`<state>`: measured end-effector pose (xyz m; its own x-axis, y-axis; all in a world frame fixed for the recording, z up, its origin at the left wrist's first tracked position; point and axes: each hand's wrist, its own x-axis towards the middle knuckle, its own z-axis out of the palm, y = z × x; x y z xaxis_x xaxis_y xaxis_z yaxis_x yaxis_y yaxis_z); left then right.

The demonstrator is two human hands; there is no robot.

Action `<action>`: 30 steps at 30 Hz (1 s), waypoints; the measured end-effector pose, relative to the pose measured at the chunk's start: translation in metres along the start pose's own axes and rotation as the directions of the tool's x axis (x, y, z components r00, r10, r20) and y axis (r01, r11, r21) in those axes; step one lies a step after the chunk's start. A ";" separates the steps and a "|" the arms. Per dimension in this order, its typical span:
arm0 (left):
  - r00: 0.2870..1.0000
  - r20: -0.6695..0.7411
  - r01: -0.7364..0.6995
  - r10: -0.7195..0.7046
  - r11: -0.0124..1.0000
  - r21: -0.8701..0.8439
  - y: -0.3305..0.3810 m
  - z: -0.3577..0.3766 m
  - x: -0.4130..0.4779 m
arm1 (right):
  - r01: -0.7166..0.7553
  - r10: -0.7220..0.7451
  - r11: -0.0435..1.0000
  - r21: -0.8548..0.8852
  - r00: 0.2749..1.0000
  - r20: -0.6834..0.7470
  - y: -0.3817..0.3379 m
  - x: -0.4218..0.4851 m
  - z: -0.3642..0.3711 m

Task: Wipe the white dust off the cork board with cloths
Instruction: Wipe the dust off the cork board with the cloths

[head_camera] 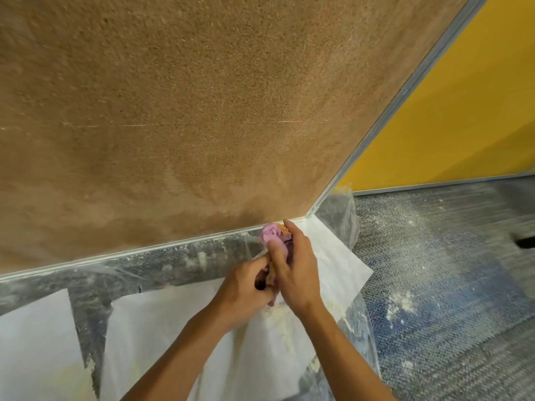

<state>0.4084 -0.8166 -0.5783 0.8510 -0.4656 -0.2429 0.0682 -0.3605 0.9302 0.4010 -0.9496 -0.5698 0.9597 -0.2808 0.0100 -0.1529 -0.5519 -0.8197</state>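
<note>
A large brown cork board (pixel 173 111) in a pale metal frame (pixel 144 250) stands on the floor and fills most of the view. Faint white streaks and smears of dust show on it, with a darker band near its lower edge. My right hand (pixel 292 261) grips a bunched pink-purple cloth (pixel 270 234) just below the board's lower right corner. My left hand (pixel 246 287) sits right behind it, fingers curled round the cloth's trailing end. Part of the cloth is hidden between the two hands.
White paper sheets (pixel 173 328) and clear plastic film (pixel 344 215) cover the floor under the board. Grey-blue carpet (pixel 434 270) to the right is speckled with white dust. A yellow wall panel (pixel 463 111) stands behind the board's right edge.
</note>
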 end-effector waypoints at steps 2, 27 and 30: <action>0.994 -0.072 -0.080 0.084 0.995 0.061 -0.018 -0.005 -0.007 | -0.038 0.036 0.998 -0.045 0.998 -0.060 0.002 0.015 -0.009; 0.906 -0.359 0.191 0.222 0.543 0.818 -0.129 -0.054 -0.030 | -0.153 0.061 0.787 -0.597 0.983 -0.172 0.044 0.084 0.008; 0.904 -0.366 0.198 0.222 0.542 0.817 -0.129 -0.052 -0.031 | -0.142 0.068 0.819 -0.557 0.986 -0.153 0.042 0.084 0.010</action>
<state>0.4008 -0.7134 -0.6763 0.9749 -0.2047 0.0881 -0.2199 -0.9475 0.2320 0.4770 -0.9890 -0.6092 0.8998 -0.4342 0.0419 -0.3931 -0.8487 -0.3537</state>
